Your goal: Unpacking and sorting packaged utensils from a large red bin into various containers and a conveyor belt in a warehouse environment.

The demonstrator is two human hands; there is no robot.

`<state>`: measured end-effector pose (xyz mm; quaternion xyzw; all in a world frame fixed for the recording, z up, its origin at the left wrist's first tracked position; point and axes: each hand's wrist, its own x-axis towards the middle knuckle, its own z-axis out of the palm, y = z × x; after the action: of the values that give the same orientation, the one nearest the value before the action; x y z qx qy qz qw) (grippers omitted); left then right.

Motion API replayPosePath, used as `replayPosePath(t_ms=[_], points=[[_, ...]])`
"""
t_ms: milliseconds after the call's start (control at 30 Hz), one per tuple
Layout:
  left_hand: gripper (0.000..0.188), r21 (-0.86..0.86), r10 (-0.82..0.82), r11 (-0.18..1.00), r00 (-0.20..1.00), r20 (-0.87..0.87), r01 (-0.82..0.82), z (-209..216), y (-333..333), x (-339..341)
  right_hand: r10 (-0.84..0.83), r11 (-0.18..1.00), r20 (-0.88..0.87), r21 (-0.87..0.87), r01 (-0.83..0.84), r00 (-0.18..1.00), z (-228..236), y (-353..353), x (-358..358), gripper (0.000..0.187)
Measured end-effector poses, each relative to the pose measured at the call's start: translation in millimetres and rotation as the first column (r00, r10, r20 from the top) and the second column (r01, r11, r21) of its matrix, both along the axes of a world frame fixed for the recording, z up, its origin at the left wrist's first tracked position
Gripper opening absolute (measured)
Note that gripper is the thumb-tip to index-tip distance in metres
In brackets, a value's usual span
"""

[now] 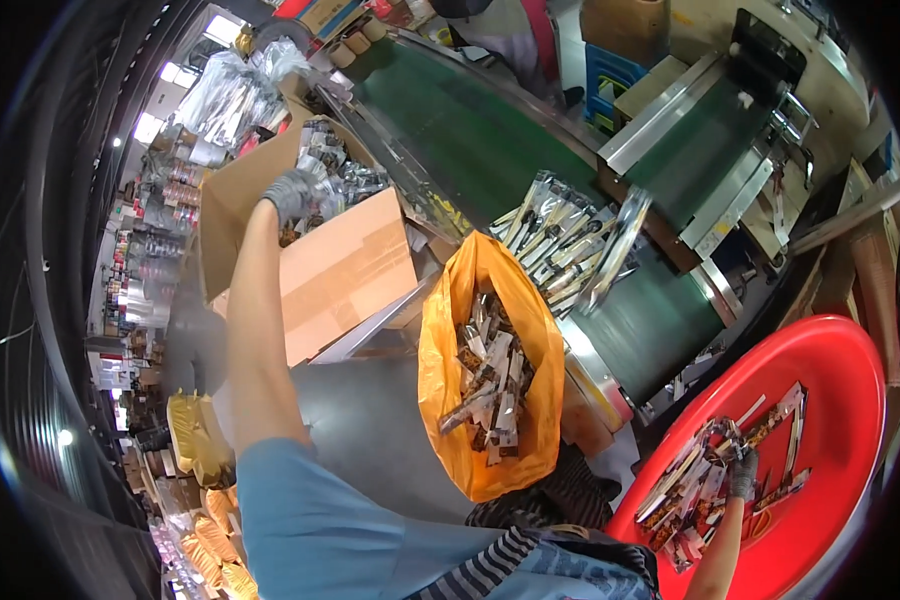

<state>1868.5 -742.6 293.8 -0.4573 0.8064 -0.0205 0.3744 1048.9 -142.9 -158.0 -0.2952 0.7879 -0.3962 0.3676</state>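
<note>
OK, both hands are in among clear-wrapped packets, arms spread wide. Left hand (pixel 292 195), grey glove, is inside the open cardboard box (pixel 345 275) at upper left, touching the boxed packets (pixel 355 180); can't tell if its grip is closed on any, fingers too small and partly covered. Right hand (pixel 743 475), also grey-gloved, is down in the red basin (pixel 845 400) at lower right, on the loose basin packets (pixel 660 490); grip state there can't be read either. Yellow bag (pixel 440 360) sits between box and basin, mouth open, bagged packets (pixel 498 365) lying every which way inside. Grey desk (pixel 360 410) shows in front of the box. Beyond, the long green belt (pixel 450 110) carries a heap of belt packets (pixel 560 235); a shorter belt (pixel 695 150) meets it from the upper right, one blurred packet (pixel 615 250) tilted near its end.
</note>
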Motion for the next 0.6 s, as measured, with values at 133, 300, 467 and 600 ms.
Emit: replayPosePath(t_ms=[133, 300, 467, 600], points=[[0.012, 0.371, 0.477, 0.495, -0.111, -0.872, -0.786, 58, 26, 15, 0.054, 0.996, -0.079, 0.077, -0.048, 0.995, 11, 0, 7, 0.031], [0.013, -0.079, 0.03, 0.637, 0.126, -0.992, -0.767, 93, 21, 4, -0.309, 0.933, 0.323, -0.078, 0.35, 0.895, -41, 23, -26, 0.021], [0.019, -0.54, 0.137, 0.796, 0.95, -0.28, -0.274, 67, 27, -24, -0.182, 0.968, 0.271, -0.122, 0.221, 0.945, -35, 19, -11, 0.024], [0.043, -0.151, 0.319, 0.9, 0.855, -0.408, -0.408, -2, 23, -43, 0.039, 0.998, -0.162, 0.062, -0.03, 0.986, -1, 15, -3, 0.027]])
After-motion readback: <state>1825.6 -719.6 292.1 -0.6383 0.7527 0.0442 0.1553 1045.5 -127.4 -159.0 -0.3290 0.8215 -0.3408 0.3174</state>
